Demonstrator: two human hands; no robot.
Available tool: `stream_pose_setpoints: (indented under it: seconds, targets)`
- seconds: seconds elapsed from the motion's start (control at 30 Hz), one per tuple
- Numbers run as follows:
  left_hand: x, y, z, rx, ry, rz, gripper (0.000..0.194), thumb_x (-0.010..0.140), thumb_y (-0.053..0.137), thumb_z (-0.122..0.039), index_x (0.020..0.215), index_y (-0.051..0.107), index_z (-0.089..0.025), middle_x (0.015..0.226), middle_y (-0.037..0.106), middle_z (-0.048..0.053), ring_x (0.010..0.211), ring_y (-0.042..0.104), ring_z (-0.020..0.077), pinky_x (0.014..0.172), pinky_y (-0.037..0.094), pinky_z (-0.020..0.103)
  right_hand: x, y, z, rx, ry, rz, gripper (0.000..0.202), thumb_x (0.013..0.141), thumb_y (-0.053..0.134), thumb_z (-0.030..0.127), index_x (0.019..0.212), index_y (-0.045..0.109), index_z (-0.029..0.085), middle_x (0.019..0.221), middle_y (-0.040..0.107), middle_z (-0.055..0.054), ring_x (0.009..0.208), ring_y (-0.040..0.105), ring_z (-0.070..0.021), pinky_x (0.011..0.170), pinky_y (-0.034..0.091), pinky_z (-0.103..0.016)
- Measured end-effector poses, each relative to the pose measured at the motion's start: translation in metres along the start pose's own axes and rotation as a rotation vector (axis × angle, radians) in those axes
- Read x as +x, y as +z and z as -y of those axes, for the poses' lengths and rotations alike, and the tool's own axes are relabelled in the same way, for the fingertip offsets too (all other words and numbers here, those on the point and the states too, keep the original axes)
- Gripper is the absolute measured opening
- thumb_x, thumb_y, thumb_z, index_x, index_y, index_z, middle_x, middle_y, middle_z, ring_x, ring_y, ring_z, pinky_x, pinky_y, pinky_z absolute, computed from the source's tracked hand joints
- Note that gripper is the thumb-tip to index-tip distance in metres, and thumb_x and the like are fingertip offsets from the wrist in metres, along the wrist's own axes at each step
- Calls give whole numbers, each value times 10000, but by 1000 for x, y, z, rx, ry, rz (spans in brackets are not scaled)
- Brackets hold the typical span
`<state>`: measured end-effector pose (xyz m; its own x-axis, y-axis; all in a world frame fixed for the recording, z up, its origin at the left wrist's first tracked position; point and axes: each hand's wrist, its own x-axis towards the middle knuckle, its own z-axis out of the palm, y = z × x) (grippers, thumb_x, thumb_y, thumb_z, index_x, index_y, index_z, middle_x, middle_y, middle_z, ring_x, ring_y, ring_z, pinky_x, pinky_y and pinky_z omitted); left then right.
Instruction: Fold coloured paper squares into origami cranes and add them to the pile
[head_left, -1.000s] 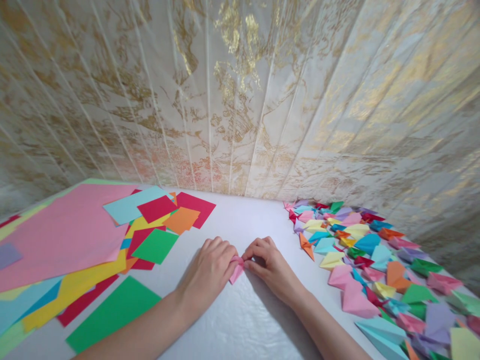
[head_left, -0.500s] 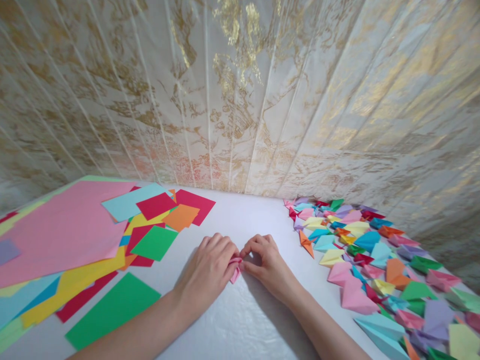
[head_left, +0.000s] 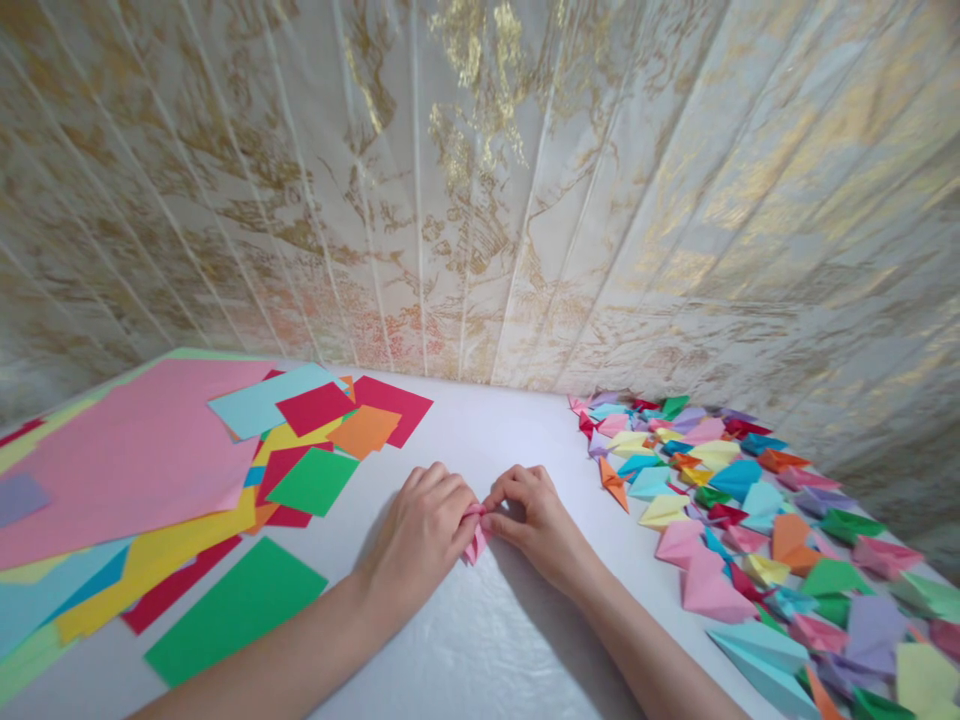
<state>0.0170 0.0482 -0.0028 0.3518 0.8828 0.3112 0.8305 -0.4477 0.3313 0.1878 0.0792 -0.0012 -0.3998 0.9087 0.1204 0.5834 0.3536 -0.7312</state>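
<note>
Pinching folded pink paper [head_left: 475, 548], left hand [head_left: 427, 525] and right hand [head_left: 534, 530] clamped on it, forearms [head_left: 307, 640] slanting toward the table's far edge [head_left: 502, 390].

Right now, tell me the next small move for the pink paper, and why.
Probably pinch the far end of the pink paper firmly: the right hand has thumb and forefinger together there, the left hand holds its other side, and its near end juts out free.
</note>
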Motion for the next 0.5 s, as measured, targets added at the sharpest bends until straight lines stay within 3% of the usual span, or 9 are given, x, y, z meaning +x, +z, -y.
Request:
stream_pose_setpoints:
  seconds: [0.27, 0.4, 0.5]
  targets:
    - [-3, -9, 3, -246, -141, 76, 202, 955, 483, -147, 828, 628, -207, 841, 658, 2, 886, 568, 209, 816, 393, 354, 1, 4, 8, -99, 41, -6, 159, 706, 776, 76, 743, 703, 212, 879, 634, -35, 936, 487, -248, 861, 380, -404]
    - [-1, -12, 2, -192, -128, 95, 131, 890, 647, -291, 799, 608, -204, 820, 639, -1, 842, 563, 223, 787, 386, 361, 1, 6, 7, -111, 38, -21, 131, 714, 784, 108, 733, 704, 210, 877, 633, -40, 933, 480, -251, 852, 381, -403]
    - [2, -9, 4, -135, -102, 91, 138, 872, 670, -238, 771, 585, -199, 797, 633, -7, 814, 564, 214, 773, 379, 351, 1, 5, 4, -101, 30, -7, 129, 731, 770, 102, 753, 715, 217, 890, 630, -35, 937, 479, -246, 861, 378, -407]
